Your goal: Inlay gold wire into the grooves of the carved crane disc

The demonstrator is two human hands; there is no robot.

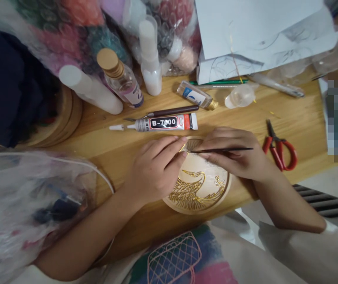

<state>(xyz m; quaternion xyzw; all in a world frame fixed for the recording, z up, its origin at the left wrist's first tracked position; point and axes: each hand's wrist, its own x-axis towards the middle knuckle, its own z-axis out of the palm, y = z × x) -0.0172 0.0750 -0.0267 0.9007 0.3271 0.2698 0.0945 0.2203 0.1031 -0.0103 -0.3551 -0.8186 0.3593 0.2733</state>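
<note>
A round wooden plaque (200, 159) with a raised rim lies on the table. Gold wire shapes a long-necked bird (198, 193) across its lower part. My left hand (157, 167) rests over the plaque's left side, with thumb and index finger pinched at a short gold wire (182, 148) near the upper edge. Slim dark tweezers (220, 150) are gripped in my right hand (235, 154), their tip close to the left fingertips. Fine drawn lines show under the tip. My fingers partly hide the upper plaque.
Beyond the plaque lie a B-7000 glue tube (166, 123), a dark-handled craft knife (173, 111) and a small bottle (195, 94). Red-handled pliers (279, 148) lie to the right. Bottles (121, 79), bubble-wrapped jars (169, 31) and drawing sheets (263, 35) stand behind. Plastic bags (33, 213) lie left.
</note>
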